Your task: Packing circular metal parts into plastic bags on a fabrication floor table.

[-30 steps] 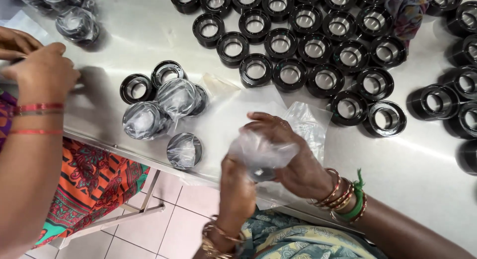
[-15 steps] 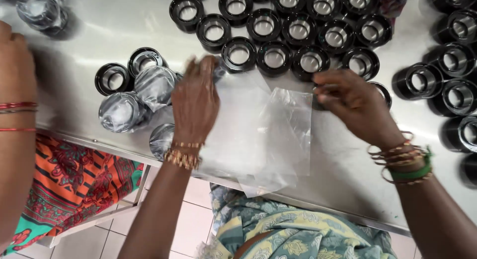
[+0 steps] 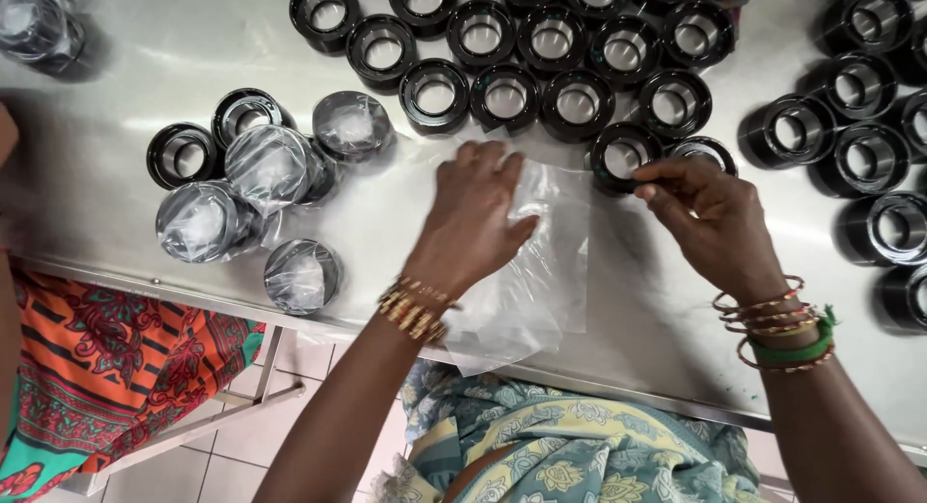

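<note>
A plastic bag (image 3: pixel 541 262) lies flat on the bench (image 3: pixel 145 40) near its front edge, the left hand (image 3: pixel 470 223) resting on it. Right of it, the right hand (image 3: pixel 715 223) touches a ring (image 3: pixel 623 157) — the nearest of the rows behind. Wrapped rings (image 3: pixel 266 165) (a cluster) sit left.

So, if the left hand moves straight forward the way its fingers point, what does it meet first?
Probably the black round ring in the near row; the left hand lies flat on the clear plastic bag, fingers pointing toward it.
</note>
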